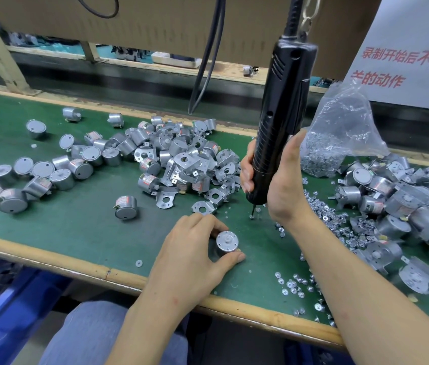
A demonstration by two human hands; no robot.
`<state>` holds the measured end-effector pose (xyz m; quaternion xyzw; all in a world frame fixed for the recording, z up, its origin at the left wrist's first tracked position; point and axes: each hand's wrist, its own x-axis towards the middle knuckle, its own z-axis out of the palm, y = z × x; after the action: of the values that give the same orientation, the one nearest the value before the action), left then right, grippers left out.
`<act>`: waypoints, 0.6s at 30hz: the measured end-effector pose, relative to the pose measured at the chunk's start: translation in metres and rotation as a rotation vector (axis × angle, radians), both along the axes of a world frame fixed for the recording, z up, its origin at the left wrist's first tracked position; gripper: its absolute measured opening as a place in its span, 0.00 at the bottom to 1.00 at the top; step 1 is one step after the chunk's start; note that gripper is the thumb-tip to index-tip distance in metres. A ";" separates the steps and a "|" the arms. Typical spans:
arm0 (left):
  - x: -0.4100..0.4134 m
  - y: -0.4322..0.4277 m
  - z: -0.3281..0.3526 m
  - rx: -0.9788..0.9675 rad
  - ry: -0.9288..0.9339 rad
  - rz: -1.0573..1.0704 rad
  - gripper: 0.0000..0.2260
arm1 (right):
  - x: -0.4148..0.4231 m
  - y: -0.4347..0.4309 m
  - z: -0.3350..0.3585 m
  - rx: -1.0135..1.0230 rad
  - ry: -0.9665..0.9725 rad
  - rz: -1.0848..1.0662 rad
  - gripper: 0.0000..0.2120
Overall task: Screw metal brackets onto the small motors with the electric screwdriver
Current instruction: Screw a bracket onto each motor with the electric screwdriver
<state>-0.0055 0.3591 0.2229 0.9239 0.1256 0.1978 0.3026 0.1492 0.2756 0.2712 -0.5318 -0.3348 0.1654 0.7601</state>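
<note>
Head view, left hand (189, 248): my fingers and thumb wrap the motor (227, 241), shaft-up on the green mat (76, 227), no bracket on it.
Right hand (282, 185): beyond-right of the motor, gripping the electric screwdriver (279, 122), bit (253, 209) on a loose screw (252, 216).
Brackets (189, 164): heaped beyond the motor.
Risk: screw could drop off the bit if picked up tilted.

A white paper sign (408, 43) at the far right carries red Chinese characters. Its upper line reads 录制开始后不得 and then runs off the edge. Its lower line ends in 的动作. Red-and-white labels (123, 200) on the small silver cylindrical motors (127, 211) are too blurred to read.
</note>
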 end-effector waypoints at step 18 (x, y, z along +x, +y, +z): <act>-0.003 0.002 0.002 0.014 0.029 -0.054 0.12 | -0.002 0.001 0.000 -0.030 -0.006 -0.019 0.37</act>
<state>-0.0089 0.3610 0.2246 0.9318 0.1038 0.1769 0.2994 0.1474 0.2769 0.2713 -0.5469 -0.3295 0.1614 0.7526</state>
